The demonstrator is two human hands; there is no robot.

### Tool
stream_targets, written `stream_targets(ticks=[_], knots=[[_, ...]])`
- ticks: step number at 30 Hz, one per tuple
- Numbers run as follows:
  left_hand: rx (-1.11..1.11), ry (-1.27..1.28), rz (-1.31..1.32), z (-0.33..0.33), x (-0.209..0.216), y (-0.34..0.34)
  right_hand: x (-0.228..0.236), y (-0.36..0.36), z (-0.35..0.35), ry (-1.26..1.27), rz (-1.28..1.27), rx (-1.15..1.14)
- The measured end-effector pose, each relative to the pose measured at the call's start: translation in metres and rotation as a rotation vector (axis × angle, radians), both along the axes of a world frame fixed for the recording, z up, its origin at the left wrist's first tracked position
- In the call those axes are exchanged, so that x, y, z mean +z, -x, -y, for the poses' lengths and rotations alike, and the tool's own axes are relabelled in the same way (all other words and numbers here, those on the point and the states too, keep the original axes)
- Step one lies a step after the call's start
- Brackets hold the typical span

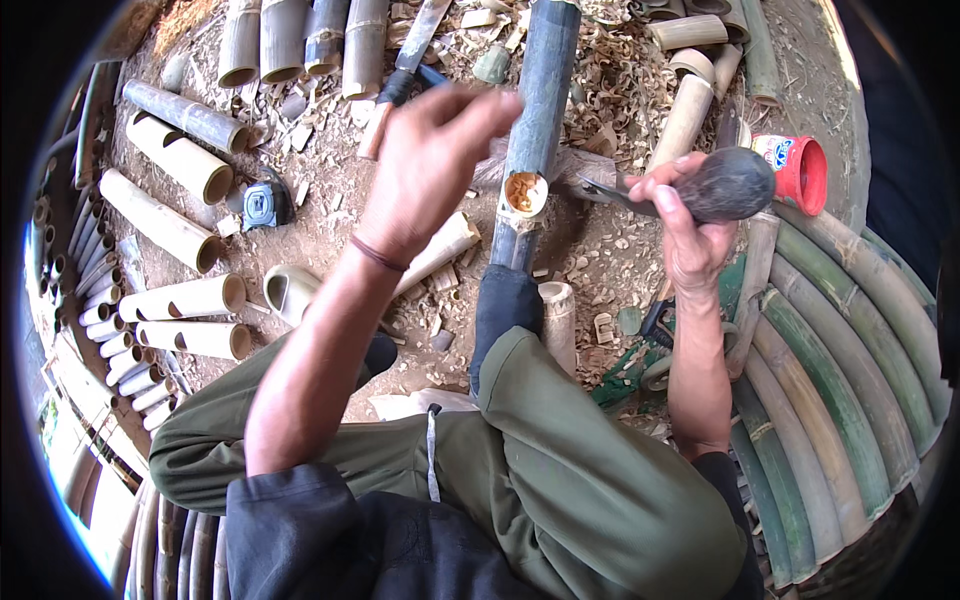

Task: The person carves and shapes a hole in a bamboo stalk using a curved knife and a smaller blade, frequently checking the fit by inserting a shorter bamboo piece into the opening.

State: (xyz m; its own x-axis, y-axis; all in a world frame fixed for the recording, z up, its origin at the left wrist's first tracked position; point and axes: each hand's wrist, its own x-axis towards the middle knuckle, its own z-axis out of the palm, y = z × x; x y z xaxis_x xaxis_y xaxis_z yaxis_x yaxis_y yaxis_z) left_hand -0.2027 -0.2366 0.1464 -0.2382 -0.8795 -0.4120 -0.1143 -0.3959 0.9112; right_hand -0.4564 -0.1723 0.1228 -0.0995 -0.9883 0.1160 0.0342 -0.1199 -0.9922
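Note:
My right hand point(690, 225) grips a tool with a dark rounded knob handle point(728, 186) and a narrow metal blade. The blade points left, toward a dark grey bamboo tube point(543, 90) in front of me. Its pale cut end point(524, 194) faces me, with orange-brown material inside. My left hand point(430, 150) is raised just left of this tube, blurred by motion, so I cannot make out its fingers. Partly behind it lies a knife point(418, 45) with a dark handle. My dark-covered foot point(505, 310) is at the tube's near side.
Notched bamboo tubes point(170, 235) and a blue tape measure point(260, 205) lie left. A red container point(800, 172) stands right, above green bamboo strips point(830, 370). Wood shavings point(620, 70) litter the ground. More tubes point(283, 40) lie at the far left.

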Motion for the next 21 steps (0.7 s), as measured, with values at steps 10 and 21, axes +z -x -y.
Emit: stream_targets(ticks=[10,21], knots=[[-0.032,-0.157,0.293,-0.102,-0.136,0.035,-0.049,-0.032,0.000,-0.037,0.034,-0.060],[-0.024,-0.128,0.166,-0.106,-0.167,0.041,-0.059,-0.028,-0.003,0.006,0.146,-0.094]])
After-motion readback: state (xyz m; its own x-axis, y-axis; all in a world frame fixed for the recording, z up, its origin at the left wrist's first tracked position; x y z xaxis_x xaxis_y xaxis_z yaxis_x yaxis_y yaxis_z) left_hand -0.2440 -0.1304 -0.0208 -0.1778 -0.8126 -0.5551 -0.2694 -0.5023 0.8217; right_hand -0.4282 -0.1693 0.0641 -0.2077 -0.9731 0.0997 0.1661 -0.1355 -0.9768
